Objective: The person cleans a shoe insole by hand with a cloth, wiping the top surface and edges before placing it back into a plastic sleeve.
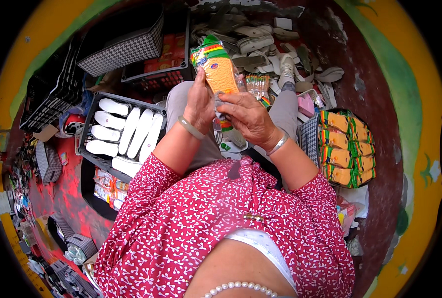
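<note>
Red-painted floor (pixel 67 193) lay all around me as I sat, goods crowded close on every side. From the head view, my left hand (pixel 199 102) gripped the packaged orange insole pair (pixel 220 69) along its left edge, holding it upright over my lap, while my right hand (pixel 249 116) pinched its lower end, probably at the wrapper's opening, though the fingers hid that. To my left a dark crate (pixel 89 144) kept bare white insoles (pixel 126 131) within reach; to my right, finished packs (pixel 348 149) stood stacked in a basket.
</note>
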{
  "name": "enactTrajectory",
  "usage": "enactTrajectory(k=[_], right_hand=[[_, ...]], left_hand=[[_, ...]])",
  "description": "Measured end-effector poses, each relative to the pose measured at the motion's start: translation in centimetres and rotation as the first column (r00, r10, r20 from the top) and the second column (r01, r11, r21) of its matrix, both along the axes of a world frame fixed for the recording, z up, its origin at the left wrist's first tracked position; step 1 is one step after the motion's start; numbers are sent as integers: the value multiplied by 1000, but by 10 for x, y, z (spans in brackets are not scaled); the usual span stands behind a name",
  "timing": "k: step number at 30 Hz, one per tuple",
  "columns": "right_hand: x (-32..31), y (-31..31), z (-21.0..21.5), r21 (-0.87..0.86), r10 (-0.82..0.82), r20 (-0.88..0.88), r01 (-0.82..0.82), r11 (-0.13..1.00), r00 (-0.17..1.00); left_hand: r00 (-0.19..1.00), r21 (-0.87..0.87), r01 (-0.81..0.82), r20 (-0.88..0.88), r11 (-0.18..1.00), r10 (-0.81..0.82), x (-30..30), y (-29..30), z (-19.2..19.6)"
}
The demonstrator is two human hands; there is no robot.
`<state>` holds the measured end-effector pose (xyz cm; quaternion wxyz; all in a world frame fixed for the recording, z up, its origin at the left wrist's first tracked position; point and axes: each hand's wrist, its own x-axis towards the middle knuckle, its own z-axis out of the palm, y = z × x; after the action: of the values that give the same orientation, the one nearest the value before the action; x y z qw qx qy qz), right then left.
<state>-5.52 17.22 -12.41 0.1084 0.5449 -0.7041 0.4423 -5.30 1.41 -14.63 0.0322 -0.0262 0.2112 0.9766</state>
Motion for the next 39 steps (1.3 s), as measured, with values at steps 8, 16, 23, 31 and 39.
enactTrajectory(k=[8, 16, 23, 31, 39], right_hand=[[14, 34, -14, 53, -52, 41, 50, 997, 998], [-28, 74, -6, 110, -257, 715, 259, 960, 650], [-13, 35, 2, 43, -40, 871, 5, 999, 490], [-4, 31, -17, -8, 33, 933, -69, 998, 357], [-10, 46, -13, 124, -214, 832, 204, 971, 513]], left_hand=[[990, -12, -72, -124, 997, 70, 1, -21, 10], [983, -127, -129, -146, 984, 110, 10, -32, 23], [996, -227, -41, -90, 973, 21, 12, 2, 22], [996, -140, -12, -84, 990, 0, 11, 16, 13], [930, -542, -367, -192, 756, 313, 13, 10, 22]])
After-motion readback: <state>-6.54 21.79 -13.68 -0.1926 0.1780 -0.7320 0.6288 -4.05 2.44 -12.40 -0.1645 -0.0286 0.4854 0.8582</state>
